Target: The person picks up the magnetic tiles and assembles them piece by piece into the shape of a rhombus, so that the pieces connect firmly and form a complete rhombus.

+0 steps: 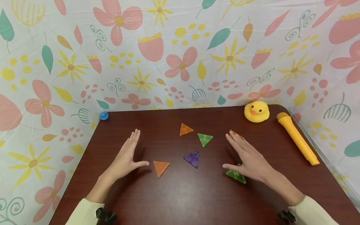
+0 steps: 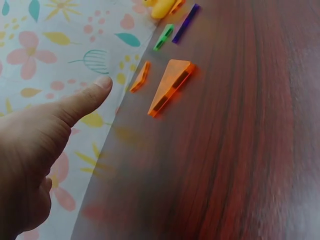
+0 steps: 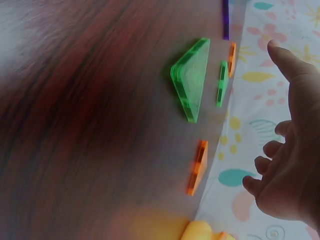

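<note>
My left hand (image 1: 125, 157) hovers over the left of the table with straight fingers, its thumb pointing at a nearby orange triangle tile (image 1: 161, 168). On the other side, my right hand (image 1: 250, 158) is held with fingers extended and nothing in its grasp. It partly covers a green triangle tile (image 1: 236, 176) and an orange triangle tile (image 1: 239, 135) in the head view. Between the hands lie a purple triangle tile (image 1: 192, 159), a second green tile (image 1: 205, 139) and another orange tile (image 1: 185, 129). All the tiles lie flat and apart.
At the back right of the dark wooden table (image 1: 168, 200) sits a yellow rubber duck (image 1: 256, 111). A yellow toy microphone (image 1: 298, 139) lies along the right edge. A small blue toy (image 1: 103, 116) is at the back left corner. Flowered cloth (image 1: 180, 40) hangs behind.
</note>
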Demonstrator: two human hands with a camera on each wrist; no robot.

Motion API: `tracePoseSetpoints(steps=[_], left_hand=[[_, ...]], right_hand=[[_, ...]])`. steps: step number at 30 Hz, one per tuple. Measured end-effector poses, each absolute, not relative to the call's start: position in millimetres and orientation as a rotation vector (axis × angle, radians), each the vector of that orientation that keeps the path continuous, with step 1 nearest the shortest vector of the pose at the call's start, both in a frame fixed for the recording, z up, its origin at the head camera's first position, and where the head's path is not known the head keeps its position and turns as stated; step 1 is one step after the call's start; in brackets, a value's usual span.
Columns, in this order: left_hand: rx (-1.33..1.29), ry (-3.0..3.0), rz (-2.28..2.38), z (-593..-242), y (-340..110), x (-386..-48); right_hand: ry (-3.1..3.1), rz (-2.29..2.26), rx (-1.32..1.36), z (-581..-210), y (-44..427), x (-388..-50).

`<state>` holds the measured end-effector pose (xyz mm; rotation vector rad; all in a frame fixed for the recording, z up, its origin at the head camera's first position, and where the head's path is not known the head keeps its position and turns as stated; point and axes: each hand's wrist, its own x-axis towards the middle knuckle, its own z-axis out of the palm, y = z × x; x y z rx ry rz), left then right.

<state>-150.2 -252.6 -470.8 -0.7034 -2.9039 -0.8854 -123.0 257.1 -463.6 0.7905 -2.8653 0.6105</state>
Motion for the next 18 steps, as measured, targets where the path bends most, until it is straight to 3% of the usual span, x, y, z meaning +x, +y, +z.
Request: tracePoseSetpoints(steps=[8,18], left_hand=[[-0.682,-2.898,-1.231,-481.5,-228.2,-162.6],[-0.799,-2.926,-1.329,-499.2,-194.8,-169.5]], right_hand=[[-2.927,0.931,0.804,-474.3,234.6,-141.4],[-2.909,1.207,0.831,-490.4,211.9,-159.3]])
